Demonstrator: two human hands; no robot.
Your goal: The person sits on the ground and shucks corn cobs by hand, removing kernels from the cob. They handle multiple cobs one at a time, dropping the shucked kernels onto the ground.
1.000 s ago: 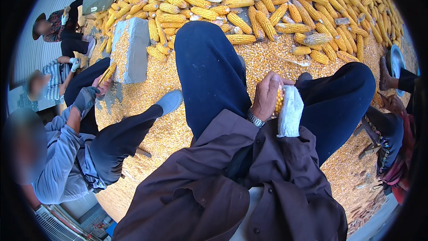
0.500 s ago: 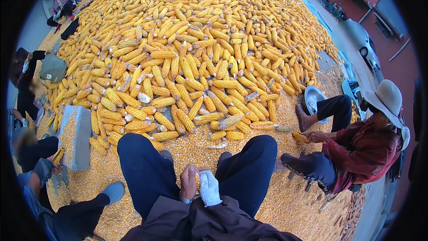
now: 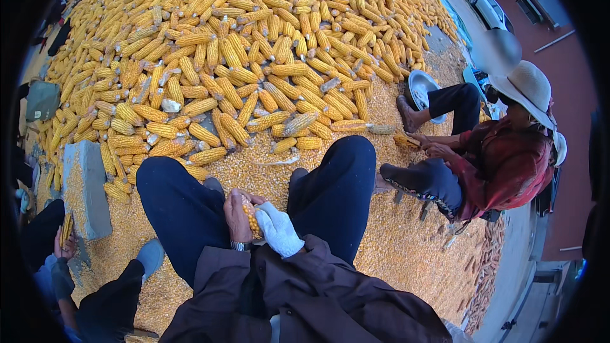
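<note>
Between my knees, low over the kernels, I hold a corn cob in both hands. My bare left hand, with a metal watch at the wrist, is wrapped round one side of it. My right hand, in a whitish work glove, is closed on the other side. Part of the cob's yellow kernels shows between the hands; its ends are mostly hidden. Loose shelled kernels cover the ground under my hands and around my feet.
A large heap of yellow corn cobs spreads ahead. To the right, a person in a pale hat holds a cob, beside a metal basin. At left stand a grey block and another person's legs. Bare cobs lie at lower right.
The whole view has shifted, so the heap and the person at right sit higher and further left. My hands have parted slightly, and more of the cob shows between them.
</note>
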